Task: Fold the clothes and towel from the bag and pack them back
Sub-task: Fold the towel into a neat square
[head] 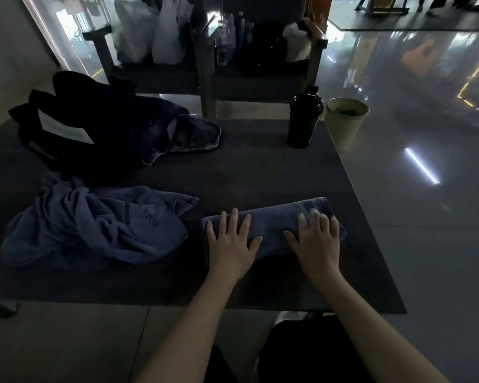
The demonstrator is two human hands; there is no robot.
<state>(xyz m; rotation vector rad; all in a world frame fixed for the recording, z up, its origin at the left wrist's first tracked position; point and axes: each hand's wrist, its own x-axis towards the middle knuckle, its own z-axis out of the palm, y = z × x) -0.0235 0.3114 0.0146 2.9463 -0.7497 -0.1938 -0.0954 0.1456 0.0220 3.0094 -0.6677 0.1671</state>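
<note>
Cloth (273,226) at lower centre, folded and blue, looks soft, light and floppy. Left grip (233,244) and right grip (317,244) lie open, fingers flat on it. I'd scoop it from under both ends.

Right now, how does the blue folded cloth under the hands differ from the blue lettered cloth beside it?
The blue folded cloth is a neat narrow strip; the blue lettered cloth lies crumpled and spreads wider. The left hand and right hand press flat on the folded cloth; nothing touches the lettered cloth. Both are blue fabric on the dark table.
</note>
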